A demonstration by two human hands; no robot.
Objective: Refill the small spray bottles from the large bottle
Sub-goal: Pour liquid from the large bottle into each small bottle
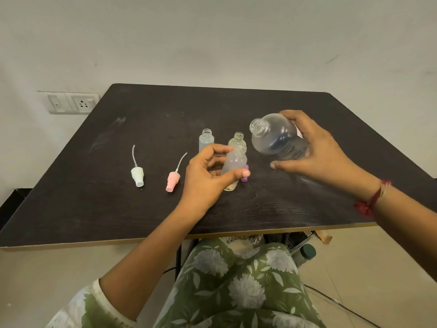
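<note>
Small clear plastic spray bottles, uncapped: three. Far pair standing on dark wood-grain table (153, 110): bluish bottle (206, 140) left, yellowish bottle (238, 138) right. Near bottle (234, 166) upright just in front of the yellowish bottle, base on the table, held between thumb and curled fingers of left hand (203, 178).

Spray pump heads with dip tubes: three. White pump head (137, 176) far left, pink pump head (173, 182) to its right, purple pump head (246, 177) mostly hidden behind the near bottle.

Large clear round bottle (276, 138): one, uncapped, raised, tilted, mouth pointing left, just right of the near bottle's neck, clasped around the body by right hand (316, 150).
</note>
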